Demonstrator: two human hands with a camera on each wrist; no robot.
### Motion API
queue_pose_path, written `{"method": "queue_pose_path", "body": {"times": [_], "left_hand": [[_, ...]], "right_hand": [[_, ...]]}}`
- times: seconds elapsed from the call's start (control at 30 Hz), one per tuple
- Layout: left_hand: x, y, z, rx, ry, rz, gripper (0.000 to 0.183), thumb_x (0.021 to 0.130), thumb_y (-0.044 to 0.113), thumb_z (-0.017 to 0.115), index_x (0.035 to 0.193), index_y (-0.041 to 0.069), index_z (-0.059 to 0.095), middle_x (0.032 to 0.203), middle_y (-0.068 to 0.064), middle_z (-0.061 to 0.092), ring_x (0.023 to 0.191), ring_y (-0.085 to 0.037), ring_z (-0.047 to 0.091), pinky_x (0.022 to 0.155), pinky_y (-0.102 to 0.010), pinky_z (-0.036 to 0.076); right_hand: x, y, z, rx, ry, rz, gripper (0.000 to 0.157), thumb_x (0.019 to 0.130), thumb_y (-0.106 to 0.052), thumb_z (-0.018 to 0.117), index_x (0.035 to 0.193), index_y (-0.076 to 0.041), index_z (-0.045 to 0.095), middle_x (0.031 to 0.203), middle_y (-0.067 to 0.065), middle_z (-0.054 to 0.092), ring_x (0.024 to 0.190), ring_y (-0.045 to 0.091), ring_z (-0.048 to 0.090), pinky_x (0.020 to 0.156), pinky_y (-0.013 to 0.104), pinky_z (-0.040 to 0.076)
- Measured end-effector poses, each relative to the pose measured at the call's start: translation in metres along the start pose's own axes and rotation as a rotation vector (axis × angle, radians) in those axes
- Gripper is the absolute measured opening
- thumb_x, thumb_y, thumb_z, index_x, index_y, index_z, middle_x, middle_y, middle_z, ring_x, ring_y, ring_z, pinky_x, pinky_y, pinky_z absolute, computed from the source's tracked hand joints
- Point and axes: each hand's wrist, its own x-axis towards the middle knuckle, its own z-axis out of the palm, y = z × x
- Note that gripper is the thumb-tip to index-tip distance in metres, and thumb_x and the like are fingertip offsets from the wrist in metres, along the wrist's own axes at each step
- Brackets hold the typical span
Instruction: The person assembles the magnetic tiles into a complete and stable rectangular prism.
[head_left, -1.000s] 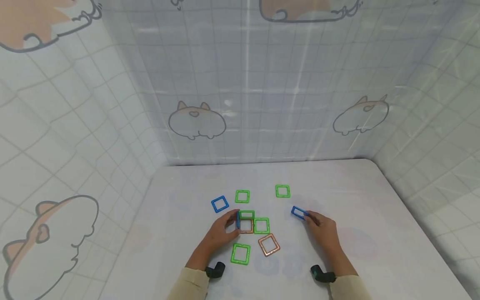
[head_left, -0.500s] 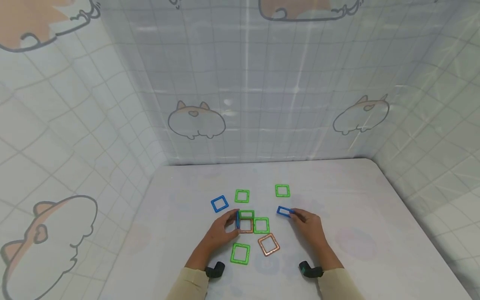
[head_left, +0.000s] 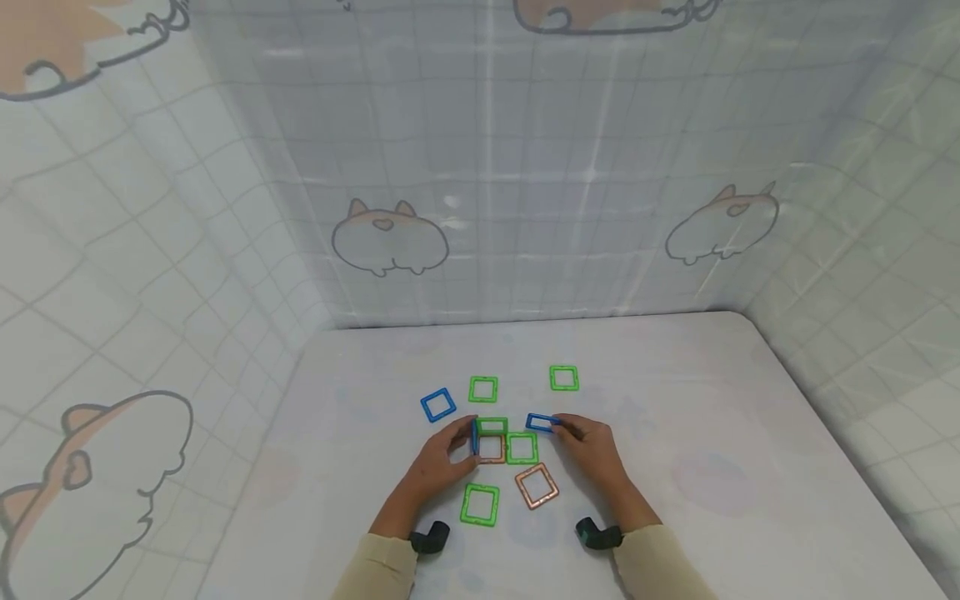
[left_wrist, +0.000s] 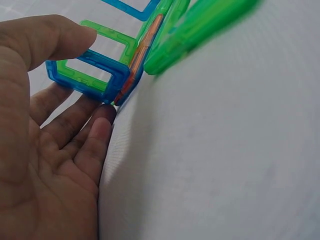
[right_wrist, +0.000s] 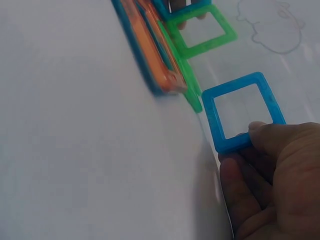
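On the white table (head_left: 675,392), a small cluster stands in the middle: an orange square tile (head_left: 491,450) lies flat with a green tile (head_left: 492,427) upright behind it and a green tile (head_left: 522,448) flat on its right. My left hand (head_left: 463,440) holds a blue tile (head_left: 475,437) upright against the orange tile's left edge, between thumb and fingers (left_wrist: 75,117). My right hand (head_left: 561,429) pinches another blue square tile (head_left: 540,422) just above the table, right of the upright green tile. The right wrist view shows that blue tile (right_wrist: 242,112) close to the cluster.
Loose tiles lie about: a blue one (head_left: 438,405) and a green one (head_left: 483,389) behind the cluster, a green one (head_left: 564,378) at the back right, an orange one (head_left: 537,487) and a green one (head_left: 480,504) in front. Printed curtain walls (head_left: 487,208) enclose the table.
My right hand has carried its blue tile leftward, from the table's right side to just beside the cluster. The left hand has stayed put, holding its upright blue tile.
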Motion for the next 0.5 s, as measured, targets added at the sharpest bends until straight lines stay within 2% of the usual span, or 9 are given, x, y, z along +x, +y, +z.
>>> {"method": "queue_pose_path", "body": {"times": [0.13, 0.5], "left_hand": [[0.0, 0.003, 0.001, 0.012, 0.007, -0.019, 0.072, 0.088, 0.028, 0.075, 0.151, 0.022, 0.042, 0.147, -0.002, 0.051, 0.138, -0.019, 0.047, 0.113, -0.032, 0.042], [0.001, -0.002, 0.002, 0.032, 0.022, 0.008, 0.071, 0.087, 0.024, 0.074, 0.151, 0.02, 0.042, 0.145, -0.002, 0.053, 0.137, -0.019, 0.049, 0.111, -0.029, 0.043]], "right_hand": [[0.001, 0.0, 0.004, 0.001, -0.006, -0.005, 0.022, 0.092, -0.021, 0.073, 0.112, -0.013, 0.076, 0.111, -0.001, 0.075, 0.112, 0.02, 0.068, 0.097, 0.042, 0.056], [0.002, -0.006, 0.013, 0.021, -0.031, -0.07, 0.021, 0.091, -0.019, 0.073, 0.111, -0.012, 0.076, 0.107, -0.001, 0.075, 0.108, 0.019, 0.069, 0.093, 0.04, 0.058]]}}
